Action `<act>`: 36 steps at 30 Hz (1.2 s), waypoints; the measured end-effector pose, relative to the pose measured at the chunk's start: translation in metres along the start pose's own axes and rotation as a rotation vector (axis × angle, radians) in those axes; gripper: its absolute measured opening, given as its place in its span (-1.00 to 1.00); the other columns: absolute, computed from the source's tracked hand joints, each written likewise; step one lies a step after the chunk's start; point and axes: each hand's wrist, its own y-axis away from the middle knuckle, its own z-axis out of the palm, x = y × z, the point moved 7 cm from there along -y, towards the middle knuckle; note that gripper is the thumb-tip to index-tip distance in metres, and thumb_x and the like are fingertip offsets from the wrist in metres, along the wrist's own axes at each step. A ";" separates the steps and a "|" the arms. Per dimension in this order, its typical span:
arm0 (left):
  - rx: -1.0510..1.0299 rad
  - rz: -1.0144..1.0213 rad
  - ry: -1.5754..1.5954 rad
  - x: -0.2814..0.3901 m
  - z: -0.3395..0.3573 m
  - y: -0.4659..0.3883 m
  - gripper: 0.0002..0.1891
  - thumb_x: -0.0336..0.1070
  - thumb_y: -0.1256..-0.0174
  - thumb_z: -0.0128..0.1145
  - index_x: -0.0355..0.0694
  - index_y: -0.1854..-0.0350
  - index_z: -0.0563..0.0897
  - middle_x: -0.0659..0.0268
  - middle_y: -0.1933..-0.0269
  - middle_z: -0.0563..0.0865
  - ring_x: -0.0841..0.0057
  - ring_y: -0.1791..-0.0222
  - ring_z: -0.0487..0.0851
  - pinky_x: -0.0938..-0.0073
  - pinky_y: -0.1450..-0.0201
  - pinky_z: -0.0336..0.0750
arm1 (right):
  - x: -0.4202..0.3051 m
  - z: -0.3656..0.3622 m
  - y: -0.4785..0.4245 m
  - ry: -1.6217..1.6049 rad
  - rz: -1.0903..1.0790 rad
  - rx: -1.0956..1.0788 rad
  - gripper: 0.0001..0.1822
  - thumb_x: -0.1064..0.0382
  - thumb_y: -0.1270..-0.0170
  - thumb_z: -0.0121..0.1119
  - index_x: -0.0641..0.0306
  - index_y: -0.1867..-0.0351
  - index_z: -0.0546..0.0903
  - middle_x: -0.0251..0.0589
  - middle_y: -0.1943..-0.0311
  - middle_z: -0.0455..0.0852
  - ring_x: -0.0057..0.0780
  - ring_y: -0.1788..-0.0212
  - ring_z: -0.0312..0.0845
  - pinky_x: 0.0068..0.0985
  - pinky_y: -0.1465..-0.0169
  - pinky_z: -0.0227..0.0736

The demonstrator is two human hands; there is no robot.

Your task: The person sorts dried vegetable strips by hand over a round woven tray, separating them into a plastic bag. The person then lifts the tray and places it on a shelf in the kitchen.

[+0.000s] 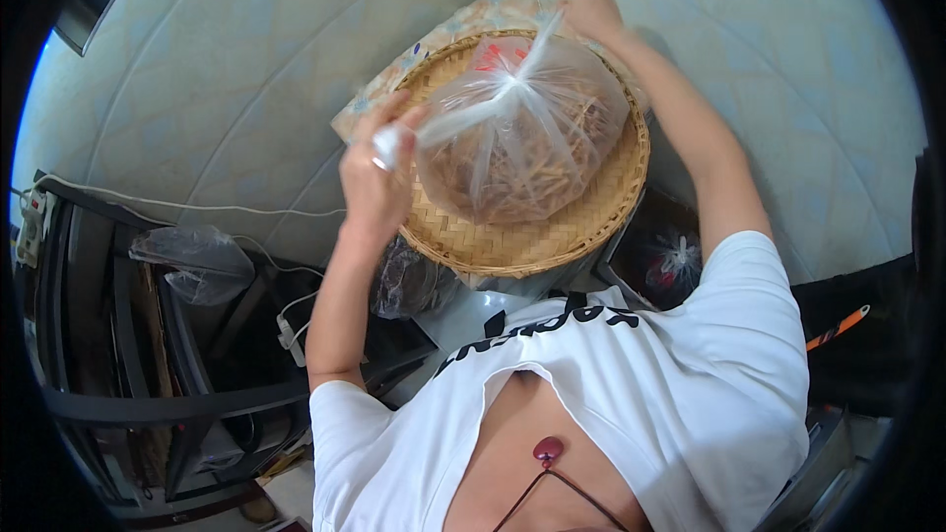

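Observation:
A clear plastic bag [517, 140] full of dry, brown, stick-like pieces sits on a round woven bamboo tray [532, 244]. Its gathered neck is drawn out into two twisted ends, with a knot or crossing at the middle. My left hand [380, 162], wearing a ring, grips the end at the tray's left. At the upper right, beyond the tray's rim, my right hand [591, 13] is closed on the other end. Both hands are a little blurred. What the pieces are, I cannot tell.
A floral cloth [473, 18] lies beneath the tray, against a tiled wall corner. Left stands a black rack [177, 406] with a plastic bag [196, 262] and white cables. Right of the tray's base, a dark box holds a knotted bag [674, 266]. An orange-handled tool [839, 327] is farther right.

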 end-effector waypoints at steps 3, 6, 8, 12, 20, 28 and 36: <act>-0.199 -0.288 0.515 -0.024 0.012 -0.011 -0.59 -0.04 -0.44 -0.17 -0.20 -0.13 0.51 0.19 -0.10 0.58 0.33 -0.05 0.56 0.31 -0.07 0.43 | -0.025 -0.072 -0.004 -0.255 -0.130 0.094 -0.87 0.32 -0.07 0.00 0.25 0.45 0.59 -0.19 0.38 0.62 -0.19 0.32 0.57 -0.28 0.26 0.44; -0.337 -0.391 1.263 0.000 0.044 -0.029 -0.55 -0.08 -0.44 -0.13 -0.15 -0.28 0.35 0.21 -0.13 0.54 0.36 -0.11 0.49 0.35 -0.13 0.37 | -0.080 -0.135 0.016 -0.390 -0.508 0.324 -0.86 0.31 -0.16 0.02 0.29 0.42 0.58 -0.23 0.40 0.63 -0.40 0.39 0.55 -0.47 0.29 0.44; -0.405 -0.503 1.501 0.010 0.061 -0.038 -0.50 -0.14 -0.42 -0.09 -0.14 -0.36 0.23 0.22 -0.10 0.54 0.39 -0.14 0.44 0.40 -0.17 0.31 | -0.126 -0.169 0.037 -0.425 -0.733 0.351 -0.91 0.36 -0.13 0.03 0.29 0.42 0.56 -0.25 0.41 0.62 -0.43 0.41 0.54 -0.51 0.32 0.43; -0.410 -0.279 0.661 0.010 0.101 -0.049 -0.60 -0.15 -0.38 0.01 -0.23 -0.17 0.41 0.41 0.26 0.53 0.66 0.29 0.45 0.62 0.17 0.34 | -0.199 -0.188 0.072 -0.493 -0.967 0.219 -0.88 0.53 0.02 0.00 0.24 0.48 0.51 -0.28 0.40 0.56 -0.41 0.42 0.50 -0.55 0.37 0.39; -0.530 -0.136 0.589 0.018 0.105 -0.059 -0.76 -0.22 -0.43 -0.09 -0.21 0.29 0.59 0.44 0.23 0.57 0.69 0.43 0.35 0.64 0.35 0.33 | -0.181 -0.144 0.059 -0.415 -0.914 -0.022 -0.64 0.50 -0.07 0.07 0.08 0.08 0.57 -0.38 0.25 0.64 -0.37 0.29 0.56 -0.40 0.22 0.44; -0.635 -0.233 0.768 0.012 0.101 -0.050 -0.79 -0.18 -0.41 -0.08 -0.18 0.27 0.54 0.28 0.08 0.61 0.52 0.10 0.50 0.50 -0.04 0.31 | -0.087 -0.108 0.042 -0.189 -0.580 -0.200 -0.87 0.35 -0.12 0.11 0.12 0.29 0.61 -0.23 0.37 0.58 -0.23 0.24 0.52 -0.34 0.21 0.39; -0.401 -0.593 1.250 -0.005 0.122 -0.040 -0.85 -0.44 -0.24 0.09 -0.15 0.16 0.48 0.31 0.07 0.58 0.52 0.02 0.52 0.47 -0.12 0.34 | -0.153 -0.114 0.134 -0.236 -0.780 -0.448 -0.83 0.14 -0.16 0.13 0.16 0.37 0.61 -0.30 0.40 0.59 -0.30 0.32 0.54 -0.35 0.28 0.42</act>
